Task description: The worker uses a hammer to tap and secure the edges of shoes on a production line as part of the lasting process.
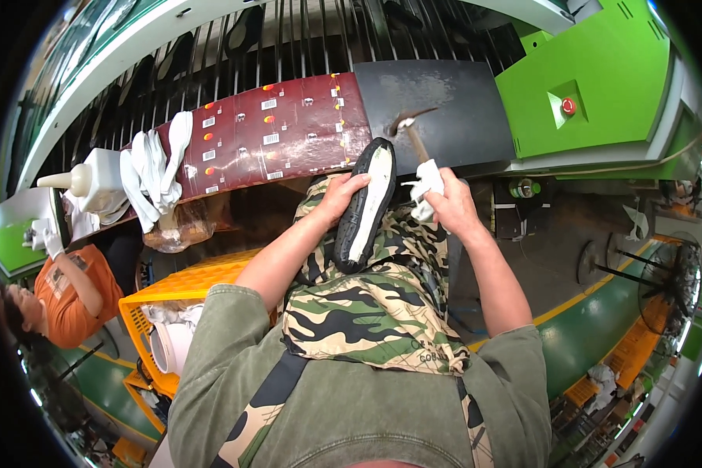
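My left hand (pixel 340 195) is closed on the left side of a black shoe (pixel 356 209), thumb over the edge and the other fingers partly hidden. The shoe stands tilted over my lap, its long white underside (pixel 376 191) facing up. In my right hand (pixel 455 204) is a hammer (pixel 419 146), gripped low on a handle wrapped in white cloth (pixel 427 183). The hammer's metal head is just beyond the shoe's far end, over a dark grey board (pixel 444 97), apart from the shoe. A camouflage apron (pixel 366 316) covers my lap.
A dark red printed sheet (pixel 242 140) covers the bench at left, with white shoe-shaped pieces (pixel 150 168) and a white squeeze bottle (pixel 93 181) beside it. A green machine cabinet (pixel 593 86) has a red button. An orange crate (pixel 187 281) and a co-worker (pixel 74 292) are at left.
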`<act>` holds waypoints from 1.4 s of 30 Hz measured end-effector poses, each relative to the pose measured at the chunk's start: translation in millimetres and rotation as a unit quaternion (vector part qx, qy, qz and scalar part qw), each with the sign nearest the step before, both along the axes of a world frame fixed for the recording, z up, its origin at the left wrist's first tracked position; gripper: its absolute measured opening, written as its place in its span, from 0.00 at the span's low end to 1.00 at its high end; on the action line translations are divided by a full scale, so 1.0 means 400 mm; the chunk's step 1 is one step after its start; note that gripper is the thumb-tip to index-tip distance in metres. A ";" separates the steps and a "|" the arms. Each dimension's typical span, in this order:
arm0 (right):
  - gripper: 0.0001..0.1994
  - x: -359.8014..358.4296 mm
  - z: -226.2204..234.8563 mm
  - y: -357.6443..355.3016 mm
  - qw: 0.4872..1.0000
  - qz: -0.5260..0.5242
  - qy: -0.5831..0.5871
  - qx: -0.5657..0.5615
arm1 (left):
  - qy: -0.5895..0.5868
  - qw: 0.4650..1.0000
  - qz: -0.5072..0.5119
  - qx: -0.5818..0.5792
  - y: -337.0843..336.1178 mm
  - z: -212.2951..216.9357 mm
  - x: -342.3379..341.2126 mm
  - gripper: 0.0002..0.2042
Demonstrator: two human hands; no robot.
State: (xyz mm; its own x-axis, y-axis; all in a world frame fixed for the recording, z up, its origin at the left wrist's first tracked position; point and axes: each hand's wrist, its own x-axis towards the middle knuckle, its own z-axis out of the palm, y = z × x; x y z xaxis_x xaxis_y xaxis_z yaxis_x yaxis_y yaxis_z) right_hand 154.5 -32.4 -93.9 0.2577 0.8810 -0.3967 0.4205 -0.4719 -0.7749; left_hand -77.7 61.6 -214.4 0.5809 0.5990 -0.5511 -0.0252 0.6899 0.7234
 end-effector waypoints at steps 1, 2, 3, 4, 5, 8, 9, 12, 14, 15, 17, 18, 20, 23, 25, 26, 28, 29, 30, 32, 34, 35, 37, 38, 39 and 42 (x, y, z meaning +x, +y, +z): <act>0.17 -0.002 -0.044 -0.006 0.995 -0.002 -0.020 0.098 | -0.002 1.000 -0.001 -0.011 0.002 -0.002 -0.004 0.21; 0.17 -0.025 -0.063 -0.011 0.992 -0.007 -0.059 0.114 | -0.004 1.000 0.001 -0.016 -0.003 -0.007 -0.002 0.21; 0.17 -0.042 -0.079 -0.016 0.987 -0.012 -0.096 0.130 | -0.004 1.000 -0.001 -0.016 -0.001 -0.012 0.002 0.21; 0.17 -0.016 -0.083 -0.004 0.971 0.099 -0.215 -0.021 | -0.005 1.000 0.001 -0.015 0.005 -0.018 0.007 0.21; 0.17 -0.005 -0.097 0.003 0.978 0.094 -0.187 -0.005 | -0.005 1.000 0.004 -0.013 0.007 -0.022 0.008 0.21; 0.17 -0.025 -0.060 0.008 0.998 0.044 -0.048 0.012 | -0.002 1.000 0.005 -0.023 -0.002 -0.011 -0.002 0.21; 0.15 -0.036 -0.098 -0.005 0.994 0.005 -0.070 0.088 | -0.004 1.000 0.002 -0.020 -0.002 -0.009 0.003 0.21; 0.13 -0.001 -0.130 -0.005 0.981 0.030 -0.144 0.124 | -0.028 0.999 0.011 -0.019 0.005 -0.012 0.007 0.21; 0.12 -0.002 -0.065 -0.002 0.994 0.046 -0.090 0.051 | -0.021 1.000 0.014 -0.016 -0.004 -0.012 0.005 0.21; 0.12 -0.006 -0.050 0.008 0.988 0.029 -0.082 0.126 | -0.016 1.000 0.021 -0.011 -0.008 -0.012 0.002 0.20; 0.14 -0.010 -0.144 -0.017 0.979 -0.037 -0.113 0.167 | -0.017 1.000 0.005 -0.014 0.002 -0.005 0.011 0.20; 0.16 0.017 -0.190 -0.036 0.951 0.023 -0.239 0.195 | -0.018 1.000 -0.011 -0.017 0.003 -0.002 0.016 0.20; 0.16 0.034 -0.144 -0.028 0.987 0.050 -0.153 0.007 | -0.008 1.000 -0.004 -0.019 -0.006 -0.016 0.002 0.21; 0.15 0.027 -0.092 -0.034 0.996 0.018 -0.055 0.066 | -0.010 1.000 0.006 -0.018 0.003 -0.006 0.004 0.21; 0.16 -0.001 -0.153 -0.069 0.987 -0.077 -0.012 0.137 | -0.008 1.000 -0.006 -0.015 0.006 -0.013 0.014 0.22; 0.17 0.003 -0.119 -0.056 0.982 0.035 -0.187 0.019 | -0.001 1.000 -0.002 -0.019 0.002 -0.016 0.005 0.22; 0.17 0.001 -0.061 -0.032 0.994 0.033 -0.107 0.019 | -0.004 1.000 0.009 -0.028 0.009 -0.027 0.001 0.22; 0.17 -0.001 -0.047 -0.035 0.999 0.024 -0.030 0.014 | -0.014 0.999 0.003 -0.036 0.008 -0.023 0.005 0.21; 0.17 -0.006 -0.059 -0.041 0.999 0.024 -0.030 0.020 | -0.018 0.999 0.004 -0.039 0.008 -0.020 0.008 0.21; 0.16 -0.023 -0.126 -0.068 0.992 -0.002 -0.107 0.066 | -0.027 0.999 -0.004 -0.042 0.012 -0.005 0.015 0.22; 0.16 -0.015 -0.146 -0.075 0.977 0.041 -0.207 0.008 | -0.031 0.997 -0.026 -0.066 0.021 -0.007 0.015 0.20; 0.16 -0.007 -0.129 -0.074 0.976 0.043 -0.211 0.022 | -0.030 0.995 -0.036 -0.087 0.027 -0.008 0.010 0.20; 0.16 0.002 -0.074 -0.067 0.998 -0.004 -0.049 0.035 | -0.018 0.996 -0.035 -0.075 0.048 -0.014 -0.002 0.20; 0.15 0.011 -0.076 -0.073 0.998 -0.027 -0.034 0.056 | -0.037 0.998 0.001 -0.052 0.054 0.014 0.001 0.20; 0.15 0.017 -0.077 -0.082 0.996 -0.051 -0.017 0.073 | -0.055 0.997 0.037 -0.032 0.060 0.047 0.005 0.21; 0.14 0.016 -0.006 -0.092 0.993 -0.110 0.027 0.038 | -0.139 0.968 0.206 0.045 0.100 0.149 -0.006 0.25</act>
State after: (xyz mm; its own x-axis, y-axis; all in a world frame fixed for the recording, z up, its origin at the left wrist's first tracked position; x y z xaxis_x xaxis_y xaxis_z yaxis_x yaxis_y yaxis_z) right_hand 160.8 -69.3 -96.5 0.4280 0.8335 -0.3495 0.2704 -0.4871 -0.8305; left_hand -80.1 101.5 -154.9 0.4015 0.8495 -0.3422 -0.4869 0.5144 0.7059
